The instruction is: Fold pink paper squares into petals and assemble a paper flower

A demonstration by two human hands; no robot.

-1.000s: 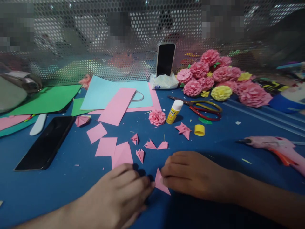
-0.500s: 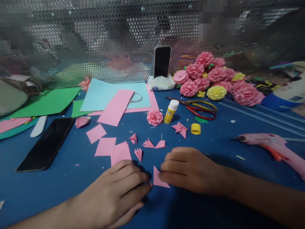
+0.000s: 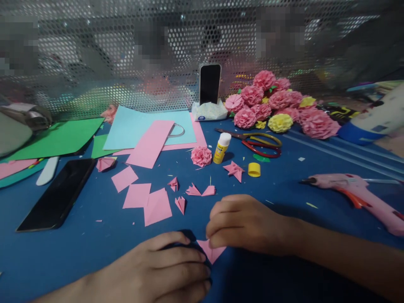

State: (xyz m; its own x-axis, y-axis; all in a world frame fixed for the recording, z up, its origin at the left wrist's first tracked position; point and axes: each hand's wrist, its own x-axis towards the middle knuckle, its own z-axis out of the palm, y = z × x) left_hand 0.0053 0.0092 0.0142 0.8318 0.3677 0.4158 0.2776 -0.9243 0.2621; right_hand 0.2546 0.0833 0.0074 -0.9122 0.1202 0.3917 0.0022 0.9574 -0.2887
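Observation:
A small folded pink paper lies on the blue table, one point toward me. My right hand has its fingers curled together over the paper's upper edge, holding it. Just left of it, my left hand rests palm down with fingers slightly apart, its fingertips beside the paper's left side. Beyond the hands are small folded pink pieces, a pink star shape and a round pink paper flower. Pink squares lie to the left.
A glue stick, its yellow cap and scissors lie beyond the hands. A pink glue gun is at right, a black phone at left. Paper flowers stand by the perforated metal screen.
The small pink paper has turned so one point faces me. My left hand has moved down, uncovering the lower pink square. The view has shifted slightly.

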